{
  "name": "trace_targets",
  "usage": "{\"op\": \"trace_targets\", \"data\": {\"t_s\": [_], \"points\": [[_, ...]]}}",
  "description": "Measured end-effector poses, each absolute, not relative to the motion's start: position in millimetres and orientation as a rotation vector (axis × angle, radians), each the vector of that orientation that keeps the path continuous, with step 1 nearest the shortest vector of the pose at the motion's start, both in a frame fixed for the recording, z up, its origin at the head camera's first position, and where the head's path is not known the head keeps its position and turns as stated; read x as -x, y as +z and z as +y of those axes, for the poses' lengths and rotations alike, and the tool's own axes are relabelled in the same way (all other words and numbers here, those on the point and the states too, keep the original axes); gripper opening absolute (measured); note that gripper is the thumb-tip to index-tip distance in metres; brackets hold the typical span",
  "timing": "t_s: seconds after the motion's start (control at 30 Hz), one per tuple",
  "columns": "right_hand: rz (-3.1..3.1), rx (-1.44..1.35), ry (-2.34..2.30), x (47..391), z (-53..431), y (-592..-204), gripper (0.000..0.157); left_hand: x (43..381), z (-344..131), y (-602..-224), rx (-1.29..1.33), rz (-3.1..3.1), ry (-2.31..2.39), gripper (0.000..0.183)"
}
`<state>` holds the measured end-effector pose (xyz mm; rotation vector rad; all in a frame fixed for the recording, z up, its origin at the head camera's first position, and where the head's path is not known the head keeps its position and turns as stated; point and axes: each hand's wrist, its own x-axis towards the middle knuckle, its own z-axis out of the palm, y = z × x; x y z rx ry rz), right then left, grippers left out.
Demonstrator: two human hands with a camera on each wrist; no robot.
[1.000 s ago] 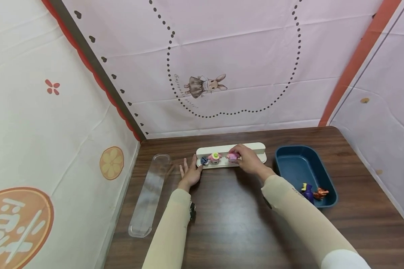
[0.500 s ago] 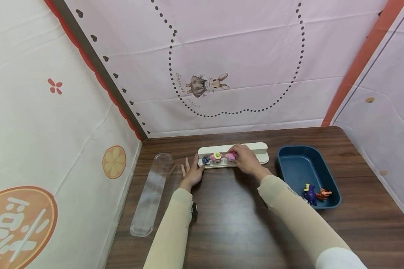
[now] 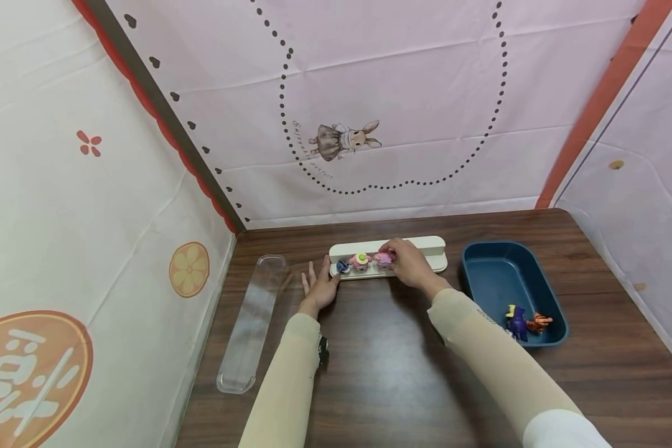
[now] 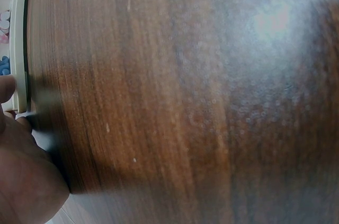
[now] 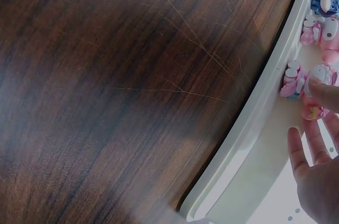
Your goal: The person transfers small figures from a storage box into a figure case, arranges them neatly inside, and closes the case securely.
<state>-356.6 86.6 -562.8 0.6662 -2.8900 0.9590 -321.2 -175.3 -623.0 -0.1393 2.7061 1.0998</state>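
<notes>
A white display base (image 3: 420,272) with a raised back step lies at the table's far side. On its left end stands a small blue figurine (image 3: 343,267), and beside it a pink figurine (image 3: 361,261) with a yellow-and-green top. My right hand (image 3: 411,266) pinches another pink figurine (image 3: 383,259) between thumb and fingers, close to the right of the first. In the right wrist view, the thumb lies across this held pink figurine (image 5: 318,78). My left hand (image 3: 320,292) touches the base's left end with thumb and forefinger, its other fingers spread.
A dark blue tray (image 3: 495,280) to the right holds a purple figurine (image 3: 517,325) and an orange striped one (image 3: 539,322). A long clear plastic cover (image 3: 250,326) lies at the left on the wooden table (image 3: 381,373). Printed cloth surrounds the table.
My right hand has shifted the held pink figurine slightly left along the base, closing the gap to the other pink one. The left hand stays at the base's end.
</notes>
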Motion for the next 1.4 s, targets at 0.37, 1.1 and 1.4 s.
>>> {"op": "trace_targets", "data": {"t_s": [0.37,1.1,1.4], "points": [[-2.85,-0.715,0.942,355,88,-562,0.041,320,-174,-619,0.13,2.716,1.1,0.068],[-2.85,-0.724,0.909,354,94,-561,0.051,328,-173,-631,0.137,2.697,1.096,0.07],[-2.889,-0.756,0.864,352,102,-551,0.06,323,-176,-628,0.147,2.693,1.112,0.069]]}}
